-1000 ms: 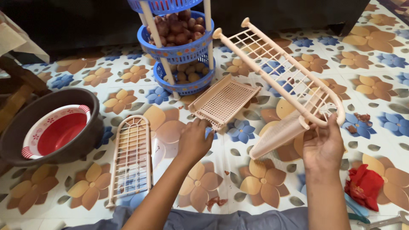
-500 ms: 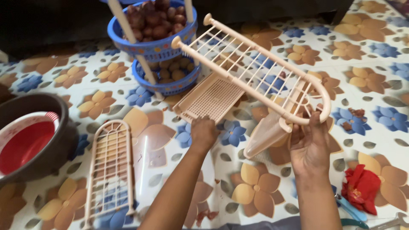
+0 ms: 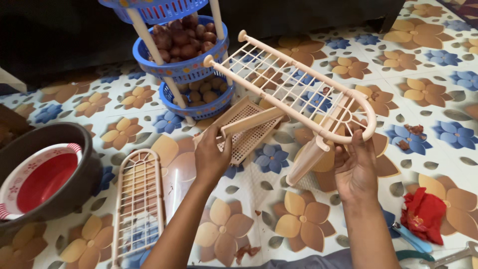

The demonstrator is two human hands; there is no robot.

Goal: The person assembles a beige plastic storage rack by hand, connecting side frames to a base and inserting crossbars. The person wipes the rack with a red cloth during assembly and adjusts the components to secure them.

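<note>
My right hand (image 3: pixel 354 167) grips the rounded end of a beige plastic lattice side frame (image 3: pixel 294 89), held tilted in the air, with a beige shelf piece (image 3: pixel 304 160) hanging from it. My left hand (image 3: pixel 211 154) holds the near edge of a beige perforated shelf tray (image 3: pixel 246 124), lifted and tilted off the flowered floor mat (image 3: pixel 224 224). A second beige lattice frame (image 3: pixel 139 199) lies flat on the mat to the left of my left arm.
A blue three-tier basket rack (image 3: pixel 181 55) filled with round brown produce stands behind the tray. A dark basin (image 3: pixel 84 164) holding a red and white bowl (image 3: pixel 42 179) sits at left. A red cloth (image 3: pixel 423 216) and tools (image 3: pixel 448 259) lie at lower right.
My left hand closed on the perforated tray and raised its near edge off the floor. My right hand kept the lattice frame aloft, shifting it slightly left.
</note>
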